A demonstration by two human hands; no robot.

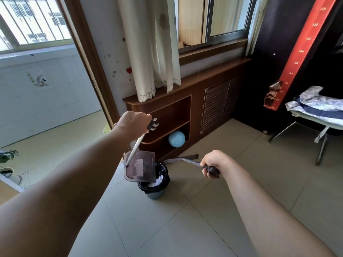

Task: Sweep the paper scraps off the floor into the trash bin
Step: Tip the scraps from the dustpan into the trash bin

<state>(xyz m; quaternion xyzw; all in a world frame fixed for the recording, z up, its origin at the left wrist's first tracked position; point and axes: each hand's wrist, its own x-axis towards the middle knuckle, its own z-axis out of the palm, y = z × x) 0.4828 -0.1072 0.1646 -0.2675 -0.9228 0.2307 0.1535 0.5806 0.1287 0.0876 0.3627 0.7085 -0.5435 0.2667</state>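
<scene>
Translucent purple plastic is being tilted over the trash bin [155, 192]: the dustpan [141, 168] is being held by its pale handle [136, 145], which is being gripped near the top by the left hand [133, 124]. White paper scraps [160, 179] are being held inside the bin's black liner, just beneath the pan's lower edge. A broom [191, 162] is being clutched at its dark grip by the right hand [213, 164], fingers curled round it. The bin is being supported by the tiled floor [185, 219], near a wooden cabinet [185, 93] where a blue ball [176, 138] is being sheltered.
</scene>
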